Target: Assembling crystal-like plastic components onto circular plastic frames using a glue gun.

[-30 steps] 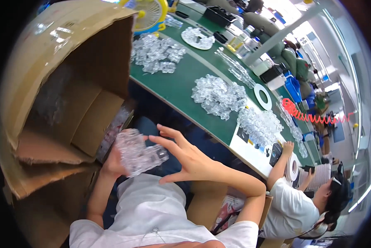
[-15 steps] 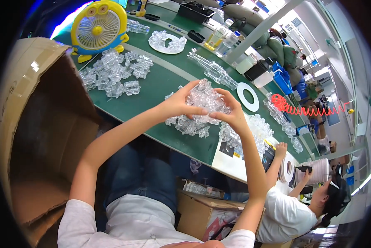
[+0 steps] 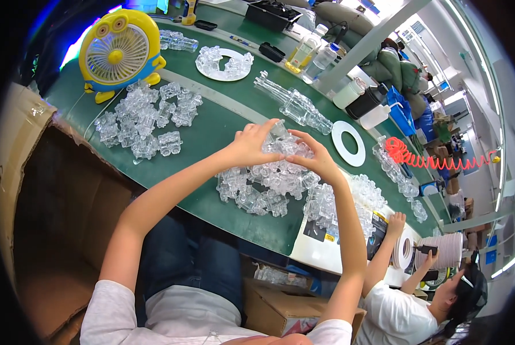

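Note:
My left hand [image 3: 250, 146] and my right hand [image 3: 319, 161] curve round a cluster of clear plastic pieces [image 3: 285, 148] from both sides, thumbs almost touching at the near side. Both hands are closed on it, and the far fingertips are partly hidden by the pieces. Directly below, more of these clear pieces [image 3: 250, 195] lie heaped on the green table [image 3: 211, 215]. Whether the held cluster rests on that heap I cannot tell. To the right of my right hand, another pile of clear pieces [image 3: 367, 191] lies on a white surface.
Another loose pile [image 3: 134, 121] sits at left near a yellow fan [image 3: 117, 54]. Behind are a white ring with clear parts [image 3: 224, 73], a long clear assembly [image 3: 297, 106] and a bare white ring [image 3: 342, 150]. A cardboard box [image 3: 33, 138] stands left; a co-worker [image 3: 398, 310] sits right.
Both hands have come down slightly with the clear pieces, closer to the heap, which now spreads out under them. The whole view has shifted a little.

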### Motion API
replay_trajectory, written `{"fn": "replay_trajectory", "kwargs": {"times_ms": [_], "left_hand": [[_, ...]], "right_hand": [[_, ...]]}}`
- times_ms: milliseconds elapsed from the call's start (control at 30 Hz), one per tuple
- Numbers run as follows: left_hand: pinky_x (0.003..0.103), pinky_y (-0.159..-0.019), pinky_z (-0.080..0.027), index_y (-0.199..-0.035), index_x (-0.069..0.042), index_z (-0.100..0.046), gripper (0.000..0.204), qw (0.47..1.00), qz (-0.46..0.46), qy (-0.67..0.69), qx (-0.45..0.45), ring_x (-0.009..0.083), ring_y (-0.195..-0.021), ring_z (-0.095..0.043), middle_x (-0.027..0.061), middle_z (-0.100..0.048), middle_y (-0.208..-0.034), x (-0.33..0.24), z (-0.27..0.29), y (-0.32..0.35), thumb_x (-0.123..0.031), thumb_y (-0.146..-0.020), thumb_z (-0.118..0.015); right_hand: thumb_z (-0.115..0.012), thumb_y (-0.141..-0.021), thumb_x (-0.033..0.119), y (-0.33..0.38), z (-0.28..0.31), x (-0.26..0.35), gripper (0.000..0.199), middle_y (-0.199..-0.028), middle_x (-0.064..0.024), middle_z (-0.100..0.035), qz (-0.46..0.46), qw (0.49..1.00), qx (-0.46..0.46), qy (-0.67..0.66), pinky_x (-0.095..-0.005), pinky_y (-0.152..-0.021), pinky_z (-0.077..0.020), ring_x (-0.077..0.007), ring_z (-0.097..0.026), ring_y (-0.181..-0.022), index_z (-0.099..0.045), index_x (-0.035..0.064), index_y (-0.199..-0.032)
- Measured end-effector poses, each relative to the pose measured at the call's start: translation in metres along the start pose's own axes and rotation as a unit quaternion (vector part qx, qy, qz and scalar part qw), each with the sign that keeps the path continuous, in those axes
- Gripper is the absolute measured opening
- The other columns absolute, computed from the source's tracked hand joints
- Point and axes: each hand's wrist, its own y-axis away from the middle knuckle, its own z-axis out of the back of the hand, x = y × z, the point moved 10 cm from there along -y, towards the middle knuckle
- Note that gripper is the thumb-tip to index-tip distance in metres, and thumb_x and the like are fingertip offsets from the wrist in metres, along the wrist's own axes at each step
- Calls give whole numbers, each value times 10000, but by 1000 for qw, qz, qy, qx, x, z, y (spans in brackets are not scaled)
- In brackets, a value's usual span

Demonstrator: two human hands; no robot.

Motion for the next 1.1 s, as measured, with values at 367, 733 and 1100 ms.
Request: {"fn": "replay_trajectory", "kwargs": {"times_ms": [367,733,1100], "left_hand": [[385,-958,-383,-1317,-68,-382,613,983,0,180,28,306,-1165,-475,196,-499,-1234,17,-4,-28,-323,-816,-627],[407,-856,-437,-1212,-94,-486,499,997,-63,2,-39,346,-1018,-529,179,-543,-1085,50,-19,-67,-92,-727,-602],[699,-966,-109,-1152,-177,-572,380,999,1,3,35,294,-1112,-518,108,-555,-1193,54,-36,-68,-366,-826,-524]], "right_hand": [[-737,-716,396,2,11,-6,559,-1028,-137,-625,9,996,-51,68,-320,-846,-437,-215,-580,-966,-584,43,-1121],[-584,-858,383,3,15,-24,418,-993,-104,-569,-60,980,-82,173,-260,-504,-472,-145,-569,-649,-565,70,-1135],[-545,-859,452,11,20,-16,410,-1039,-122,-579,-80,960,-84,256,-339,-777,-463,-253,-592,-888,-607,121,-1093]]}}
